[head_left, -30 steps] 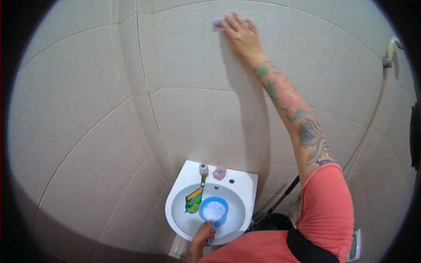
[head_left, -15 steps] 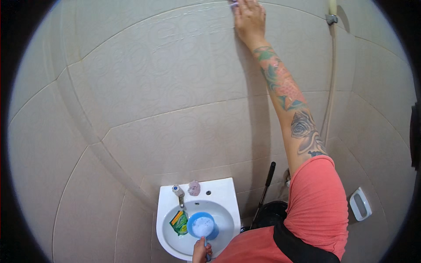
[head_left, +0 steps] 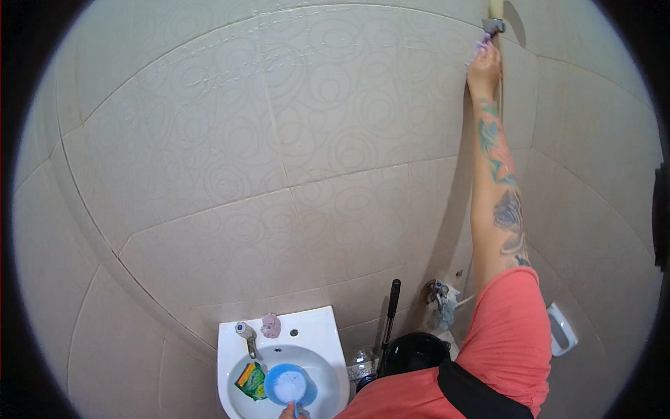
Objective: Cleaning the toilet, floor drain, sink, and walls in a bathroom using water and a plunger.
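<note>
My right arm is stretched up along the tiled wall (head_left: pixel 335 153). Pinched in my right hand (head_left: pixel 485 71) is a purple cloth (head_left: pixel 481 48), partly hidden by the fingers, just below the shower bracket (head_left: pixel 493 26). Low in the view, my left hand (head_left: pixel 287 413) is closed on the handle of a blue dipper (head_left: pixel 271 387), with most of the hand cut off by the lower edge. White suds (head_left: pixel 289 385) fill the dipper, which is in the white sink (head_left: pixel 333 370). A green and yellow packet (head_left: pixel 252 383) lies beside it in the basin.
On the sink's back ledge are a tap (head_left: pixel 246 338) and a crumpled pinkish-purple scrap (head_left: pixel 271 325). Right of the sink, a black-handled stick (head_left: pixel 392 307) leans by a black bucket (head_left: pixel 417 353). A wall valve (head_left: pixel 438 288) and white soap dish (head_left: pixel 561 331) are farther right.
My right hand has moved right across the wall with the purple cloth, toward the shower bracket. The view has shifted, so the sink sits lower and farther left. My left hand keeps the dipper.
</note>
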`<state>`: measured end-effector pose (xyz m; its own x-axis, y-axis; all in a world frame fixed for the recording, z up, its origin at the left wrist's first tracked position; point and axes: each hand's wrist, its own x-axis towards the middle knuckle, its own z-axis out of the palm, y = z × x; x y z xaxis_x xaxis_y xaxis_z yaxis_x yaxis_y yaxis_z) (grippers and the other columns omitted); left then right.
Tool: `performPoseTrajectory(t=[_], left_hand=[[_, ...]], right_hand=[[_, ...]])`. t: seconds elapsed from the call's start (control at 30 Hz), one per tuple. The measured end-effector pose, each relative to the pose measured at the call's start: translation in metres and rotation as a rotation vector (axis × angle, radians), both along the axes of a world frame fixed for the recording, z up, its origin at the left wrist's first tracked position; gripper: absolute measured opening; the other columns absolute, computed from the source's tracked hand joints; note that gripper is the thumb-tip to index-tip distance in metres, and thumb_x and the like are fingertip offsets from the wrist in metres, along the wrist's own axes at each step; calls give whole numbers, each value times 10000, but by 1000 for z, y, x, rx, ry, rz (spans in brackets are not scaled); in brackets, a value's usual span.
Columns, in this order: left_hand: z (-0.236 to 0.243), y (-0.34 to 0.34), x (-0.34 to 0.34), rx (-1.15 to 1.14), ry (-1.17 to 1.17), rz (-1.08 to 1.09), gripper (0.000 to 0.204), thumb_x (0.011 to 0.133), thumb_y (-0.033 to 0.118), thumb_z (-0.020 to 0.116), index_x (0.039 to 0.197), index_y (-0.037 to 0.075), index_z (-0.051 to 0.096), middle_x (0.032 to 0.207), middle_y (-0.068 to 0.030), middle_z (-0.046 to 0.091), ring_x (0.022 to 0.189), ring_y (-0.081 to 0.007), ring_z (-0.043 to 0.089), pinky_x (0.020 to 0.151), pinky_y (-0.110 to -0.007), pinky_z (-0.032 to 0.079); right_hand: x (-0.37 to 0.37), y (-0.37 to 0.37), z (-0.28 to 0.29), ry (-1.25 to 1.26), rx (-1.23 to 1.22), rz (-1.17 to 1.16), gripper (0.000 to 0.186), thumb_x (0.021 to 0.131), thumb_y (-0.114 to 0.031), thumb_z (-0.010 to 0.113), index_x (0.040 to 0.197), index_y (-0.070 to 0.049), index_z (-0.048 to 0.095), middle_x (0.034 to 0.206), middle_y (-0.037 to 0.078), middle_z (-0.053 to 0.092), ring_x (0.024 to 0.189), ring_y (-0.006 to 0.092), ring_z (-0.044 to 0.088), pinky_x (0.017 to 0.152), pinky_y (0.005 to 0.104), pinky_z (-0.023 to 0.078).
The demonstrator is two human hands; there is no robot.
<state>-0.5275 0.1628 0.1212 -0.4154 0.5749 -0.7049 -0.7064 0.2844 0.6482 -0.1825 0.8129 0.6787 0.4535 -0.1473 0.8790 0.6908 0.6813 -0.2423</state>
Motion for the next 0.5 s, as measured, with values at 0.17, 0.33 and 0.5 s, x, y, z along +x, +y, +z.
performPoseTrajectory(t=[0.17, 0.33, 0.5], left_hand=[[5, -9, -1, 3, 86, -41, 302, 1015, 416, 444, 979, 117, 458, 565, 11, 382, 415, -106, 319, 407, -280, 306], [21, -2, 4, 50, 80, -43, 316, 1008, 416, 468, 970, 103, 482, 563, 13, 383, 415, -92, 325, 396, -273, 304], [19, -5, 10, 45, 58, 9, 319, 1005, 395, 490, 913, 92, 447, 563, 3, 408, 414, -89, 350, 380, -267, 308]], right_hand=[[-81, -51, -17, 118, -38, -66, 370, 944, -232, 462, 1248, -53, 573, 1256, 138, 577, 1236, 336, 482, 1020, 500, 360], [-241, -137, -18, -56, 102, -88, 389, 917, -209, 505, 1268, -58, 574, 1301, 148, 577, 1247, 323, 503, 1013, 522, 378], [-410, -238, -43, -458, 254, 18, 405, 881, -171, 500, 1254, -23, 557, 1328, 168, 548, 1314, 325, 453, 1067, 573, 307]])
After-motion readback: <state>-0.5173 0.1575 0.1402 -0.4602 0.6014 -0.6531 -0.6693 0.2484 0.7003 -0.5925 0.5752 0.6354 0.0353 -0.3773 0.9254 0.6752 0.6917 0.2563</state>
